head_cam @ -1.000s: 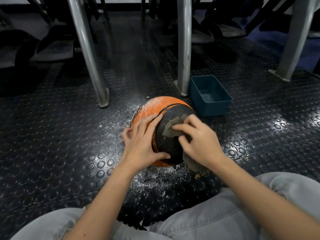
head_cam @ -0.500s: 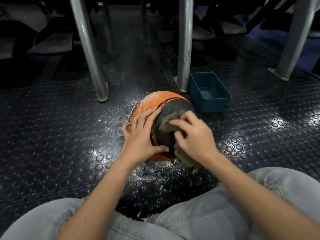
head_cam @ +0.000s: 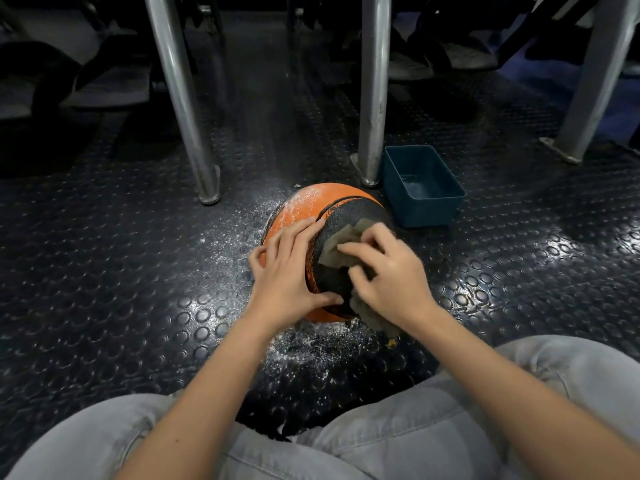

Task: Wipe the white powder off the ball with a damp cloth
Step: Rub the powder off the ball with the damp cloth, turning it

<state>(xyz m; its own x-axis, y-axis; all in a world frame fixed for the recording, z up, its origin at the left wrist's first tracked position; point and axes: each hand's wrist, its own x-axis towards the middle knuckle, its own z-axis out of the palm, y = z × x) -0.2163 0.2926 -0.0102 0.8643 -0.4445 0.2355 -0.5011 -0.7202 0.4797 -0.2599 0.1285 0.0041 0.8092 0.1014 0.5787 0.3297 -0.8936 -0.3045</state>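
Observation:
An orange and black ball (head_cam: 311,206) sits on the dark studded floor in front of my knees. White powder dusts its orange far-left part. My left hand (head_cam: 291,271) lies spread on the ball's left side, fingers straight, thumb on the near face. My right hand (head_cam: 388,275) presses a grey-brown cloth (head_cam: 341,245) against the black panel, fingers curled over the cloth. The cloth's lower end hangs below my right wrist to the floor.
A teal plastic tub (head_cam: 424,187) with a little water stands just right of the ball. Two metal legs (head_cam: 372,98) (head_cam: 183,105) rise behind the ball, a third (head_cam: 588,84) at far right. White powder (head_cam: 311,351) is scattered on the floor around the ball. My knees fill the bottom.
My right hand with the cloth has shifted slightly up and over the black panel. My left hand stays on the ball's left side.

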